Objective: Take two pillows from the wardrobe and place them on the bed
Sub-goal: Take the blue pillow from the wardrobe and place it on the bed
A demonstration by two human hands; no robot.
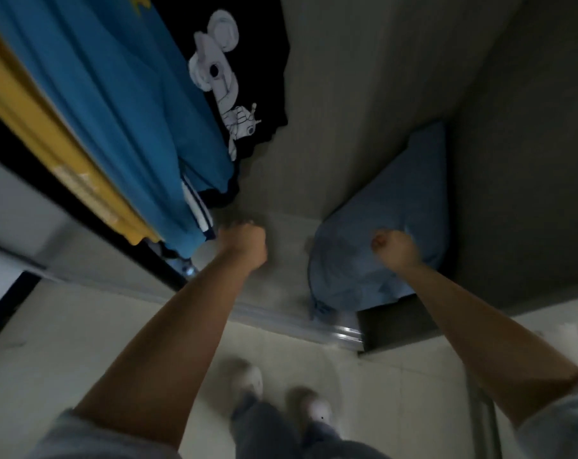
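Head view, looking down into an open wardrobe (363, 94). Item: one blue pillow (380, 226), leaning in the right rear corner of the wardrobe floor, its lower end at the sliding-door track (314, 326). Right hand (395, 248): curled closed, pressed into the pillow's front face, apparently gripping a fold of its cover, though blur keeps the hold from being certain. Left hand (244, 240): closed to a fist above the bare wardrobe floor, apart from the pillow; whether it holds anything cannot be told. Hanging stock, left side: yellow garment (49, 137), blue garment (108, 94), black T-shirt (247, 61) with a white cartoon mouse print. Below: pale tiled floor (82, 342), the person's two shoes (281, 392). Progress, as judged: early; only one pillow is visible and it is not yet out of the wardrobe, a second is not in sight, and no bed appears. Lettering: none readable; no brand or label legible on any garment or on the pillow.
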